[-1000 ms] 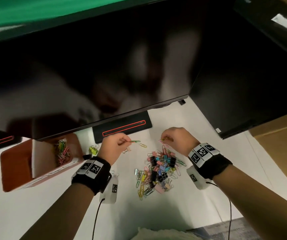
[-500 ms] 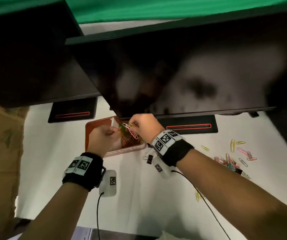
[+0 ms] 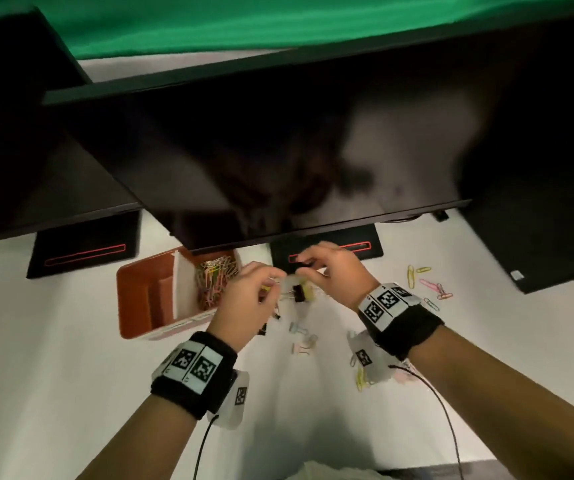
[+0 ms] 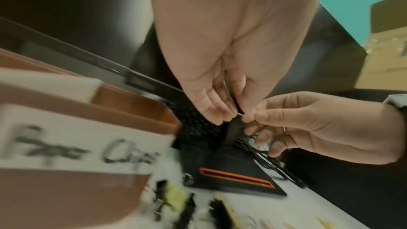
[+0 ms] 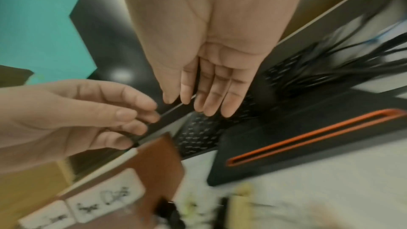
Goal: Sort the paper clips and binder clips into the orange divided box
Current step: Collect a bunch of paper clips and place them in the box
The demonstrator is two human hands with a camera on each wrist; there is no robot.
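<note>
Both hands meet just right of the orange box [image 3: 147, 299], above the white tabletop [image 3: 71, 393]. The left hand [image 3: 244, 303] has loosely curled fingers; whether it holds anything, cannot tell. The right hand [image 3: 334, 275] has relaxed, nearly straight fingers. Paper clips [image 3: 214, 282] fill the box's right compartment; binder clips [image 3: 299, 292] lie below the hands.
</note>
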